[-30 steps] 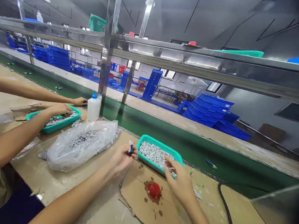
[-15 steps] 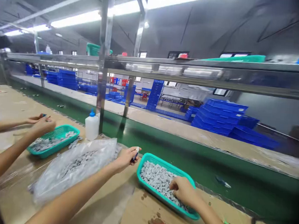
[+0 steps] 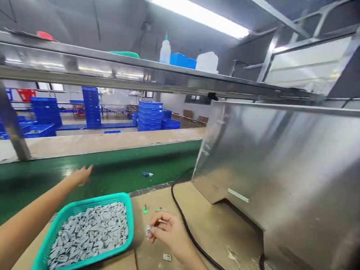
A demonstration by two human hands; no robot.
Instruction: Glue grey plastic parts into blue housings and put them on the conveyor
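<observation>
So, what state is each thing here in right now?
Left hand: open, stretched out over the belt
Right hand: fingers pinching a small grey piece
Teal plastic basket: filled with grey pieces
Green conveyor belt: a small blue item lying on it
White plastic bottle: upright on the shelf

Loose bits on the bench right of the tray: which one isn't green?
The pale grey chip, lying just below the right hand. The two green bits lie on the far side of that hand.

You reached your left hand (image 3: 81,174) over the green belt (image 3: 153,166); your right hand (image 3: 168,233) left the teal basket (image 3: 129,226) pinching a gray piece (image 3: 148,230).
</observation>
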